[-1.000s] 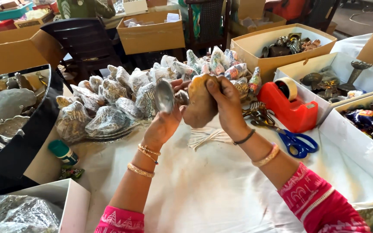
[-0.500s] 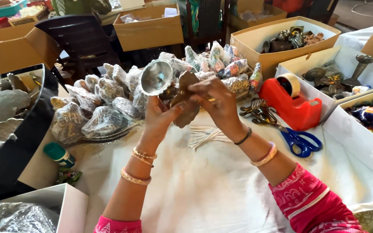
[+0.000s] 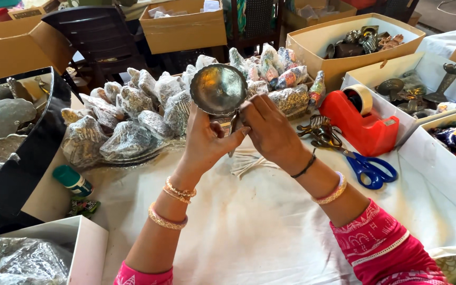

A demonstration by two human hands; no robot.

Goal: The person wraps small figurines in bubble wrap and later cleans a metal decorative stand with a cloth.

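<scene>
My left hand [image 3: 207, 142] and my right hand [image 3: 270, 132] together hold a tarnished metal piece up over a white cloth [image 3: 249, 227]. Its round scalloped dish [image 3: 218, 89] faces me, above my fingers. The lower part of the piece is hidden behind both hands. My right fingers press on its stem just under the dish; my left palm cups it from the left. Bangles and pink sleeves show on both arms.
Behind the hands lies a heap of plastic-wrapped ornaments [image 3: 133, 121]. A red tape dispenser [image 3: 362, 124], blue scissors [image 3: 368, 169] and white strings [image 3: 249, 163] sit to the right. Cardboard and white boxes of metalware [image 3: 360, 39] ring the table; a green-capped bottle [image 3: 72, 180] stands left.
The piece has been turned in my hands: a brown side faced me before, and now the round dish faces me, raised higher. My hands have closed in around its stem.
</scene>
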